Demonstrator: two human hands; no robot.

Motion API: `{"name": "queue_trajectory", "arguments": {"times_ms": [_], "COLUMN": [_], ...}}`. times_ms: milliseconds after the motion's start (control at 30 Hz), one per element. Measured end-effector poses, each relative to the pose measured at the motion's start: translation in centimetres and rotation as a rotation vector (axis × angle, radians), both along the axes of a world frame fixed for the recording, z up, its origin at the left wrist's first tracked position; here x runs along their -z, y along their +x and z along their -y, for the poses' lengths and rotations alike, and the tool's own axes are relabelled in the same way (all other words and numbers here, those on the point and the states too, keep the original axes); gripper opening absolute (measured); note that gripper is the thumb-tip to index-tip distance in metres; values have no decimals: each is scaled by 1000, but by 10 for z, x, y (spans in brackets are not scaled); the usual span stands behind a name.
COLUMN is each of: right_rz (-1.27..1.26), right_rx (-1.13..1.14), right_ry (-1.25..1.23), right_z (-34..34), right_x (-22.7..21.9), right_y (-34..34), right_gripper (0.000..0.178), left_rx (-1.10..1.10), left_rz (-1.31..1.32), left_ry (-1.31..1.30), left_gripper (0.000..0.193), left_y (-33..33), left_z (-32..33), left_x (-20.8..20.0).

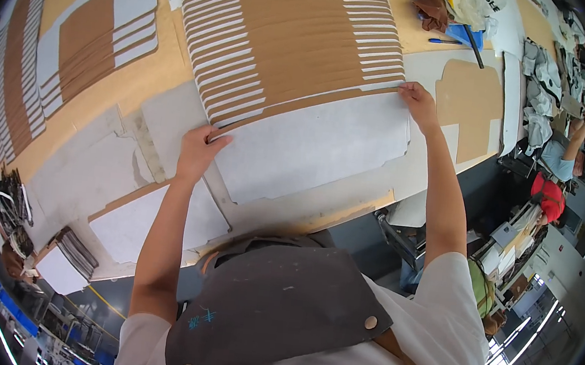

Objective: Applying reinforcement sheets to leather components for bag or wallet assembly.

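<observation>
A fanned row of brown-and-white panels [301, 34] lies on the table before me, each one overlapping its neighbour. At its near end is a large white panel [310, 149] with a brown strip along its far edge. My left hand [199, 150] pinches the left corner of that far edge between thumb and fingers. The right corner is held by my right hand [419, 104], its fingers closed on the edge. Both arms reach forward, and the panel spans the space between the hands.
Two more fanned panel stacks [87, 36] lie at the left. A white sheet [171, 220] sits near the front edge, beside dark strips [14, 199]. A brown cut-out board [468, 101] lies right, below a blue tray [469, 36]. A person in a red cap [547, 198] is at far right.
</observation>
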State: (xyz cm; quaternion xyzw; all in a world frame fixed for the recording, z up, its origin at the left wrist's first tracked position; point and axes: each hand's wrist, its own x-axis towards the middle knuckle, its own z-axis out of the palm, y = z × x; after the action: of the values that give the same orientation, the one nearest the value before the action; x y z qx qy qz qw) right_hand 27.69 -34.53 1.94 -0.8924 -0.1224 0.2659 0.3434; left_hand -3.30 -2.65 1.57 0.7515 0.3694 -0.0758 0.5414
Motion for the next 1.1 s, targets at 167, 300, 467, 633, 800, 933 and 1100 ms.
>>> {"name": "queue_trajectory", "arguments": {"times_ms": [167,300,467,633,800,933,1100], "right_rz": [-36,-49,54,-52,-131,-150,-87], "right_rx": [74,100,50,133,66,118,181], "right_ry": [0,-1,-97,-81,-123,-76,-80], "right_z": [4,6,-2,3,27,23,16], "right_x": [16,16,16,3,11,15,17], "right_y": [5,12,11,4,6,3,-2], "right_gripper": [16,17,16,20,20,20,20], "left_rx": [-6,-5,-5,29,16,33,31], "left_rz": [-98,-80,-80,-97,-155,-159,-160], "left_ry": [64,95,88,86,-4,-13,11], "left_gripper": [30,30,30,30,31,32,33], "left_y": [0,-1,2,2,3,7,7], "left_z": [1,5,5,3,0,0,1], "left_x": [2,6,7,5,2,2,6]}}
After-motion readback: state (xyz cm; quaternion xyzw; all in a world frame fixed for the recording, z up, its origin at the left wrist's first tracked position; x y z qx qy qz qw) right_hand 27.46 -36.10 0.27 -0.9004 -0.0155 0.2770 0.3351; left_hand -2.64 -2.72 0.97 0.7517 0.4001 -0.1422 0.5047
